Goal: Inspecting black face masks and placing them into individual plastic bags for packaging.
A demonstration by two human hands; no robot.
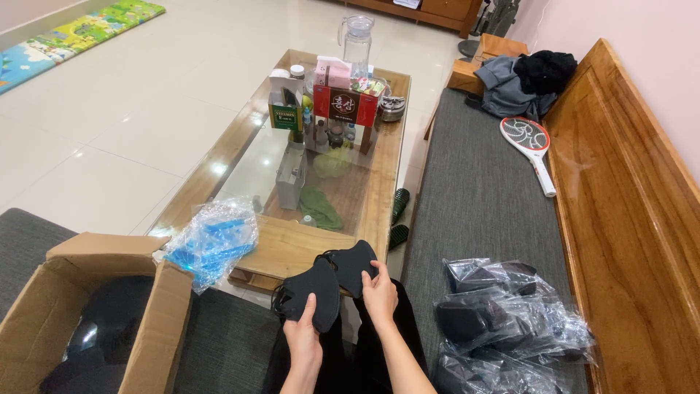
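Both my hands are low in the middle of the head view, above my lap. My left hand (301,337) grips a black face mask (312,293) from below, thumb on its front. My right hand (379,292) pinches a second black face mask (352,264) that overlaps the first on its right. Thin black ear loops hang at the left edge of the masks. To my right on the bench cushion lies a heap of clear plastic bags with black masks (503,321) inside. An open cardboard box (87,314) with dark contents stands at my left.
A glass-topped wooden coffee table (292,252) stands ahead with boxes, bottles and a glass jug (357,38). A bag of clear and blue plastic (213,241) lies on its near corner. The grey bench cushion (474,190) holds an electric swatter (531,147) and folded clothes (521,80).
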